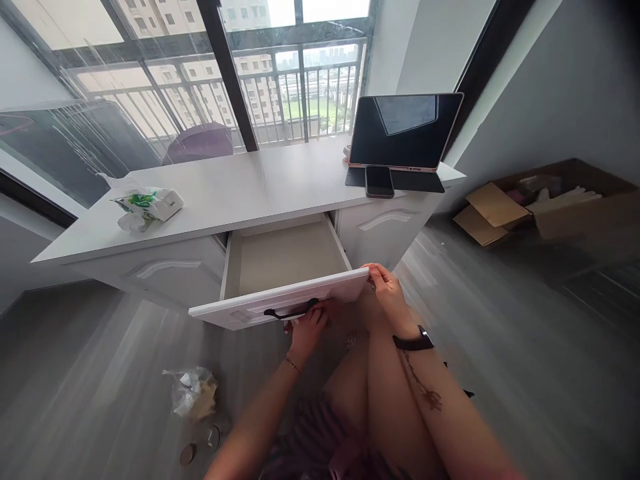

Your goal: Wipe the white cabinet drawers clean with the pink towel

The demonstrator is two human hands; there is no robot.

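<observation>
A white drawer front (pixel 235 305) stands pulled out from the white cabinet, with the drawer's pale bottom panel (pixel 280 257) showing behind it. On its face is a black curved handle (pixel 287 312). My left hand (pixel 309 331) is closed at the right end of this handle, from below; part of its grip is hidden. Something small and red shows by the left thumb, too little to name. With fingers and thumb, my right hand (pixel 389 293) pinches the upper right corner of the drawer front.
A tablet (pixel 405 133) and a phone (pixel 379 182) are on the cabinet top (pixel 260 180), with a tissue pack (pixel 150 205) at left. An open cardboard box (pixel 575 220) stands right. On the floor lie a plastic bag (pixel 194 393) and a round brown lid-like piece (pixel 188 455).
</observation>
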